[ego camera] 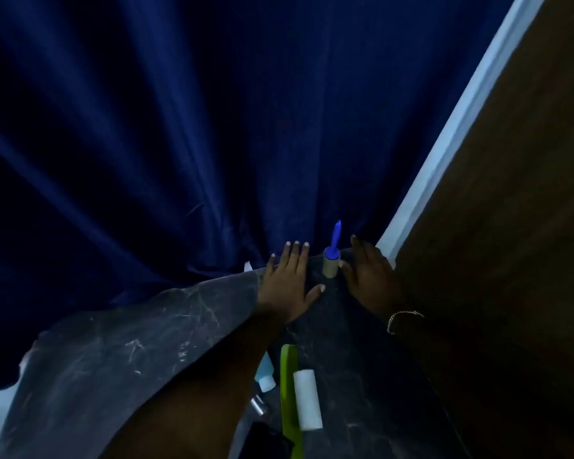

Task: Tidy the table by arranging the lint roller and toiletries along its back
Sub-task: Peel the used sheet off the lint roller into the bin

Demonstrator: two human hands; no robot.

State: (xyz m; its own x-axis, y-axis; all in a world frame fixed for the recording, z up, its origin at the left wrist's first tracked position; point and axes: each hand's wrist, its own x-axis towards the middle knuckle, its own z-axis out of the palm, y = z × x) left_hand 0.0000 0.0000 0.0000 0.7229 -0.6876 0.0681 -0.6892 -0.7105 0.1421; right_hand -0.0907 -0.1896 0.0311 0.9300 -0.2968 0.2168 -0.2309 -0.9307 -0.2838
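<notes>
Just below the centre of the frame, at the table's far edge where the dark blue curtain (212, 144) hangs, the lint roller (332, 260) stands upright on its roll end, blue handle pointing up. The left hand (289, 283) lies spread and flat on the dark marbled table (130, 342) just to the roller's left, fingers wide, gripping nothing. The right hand (368, 279) sits just to the roller's right, fingers loosely extended and holding nothing; its thumb tip is very close to the roll, though I cannot tell whether it touches. A bracelet (403, 318) circles that wrist.

The step in hand looks like settling the roller at the back. To do it well, both hands should draw away gently and sideways, since a tall thing on a narrow base will likely topple at a nudge, and the curtain folds behind could push it over.

Lower in the frame, well apart from the roller, lie the remaining toiletries: a white cylinder (308, 399) resting on a green comb (287, 392), a pale blue bottle (265, 376) on its side, and a small silvery tube (258, 405). These probably go next, set in a line beside the roller along the back edge, steadier items first, with room left so none leans on it.
</notes>
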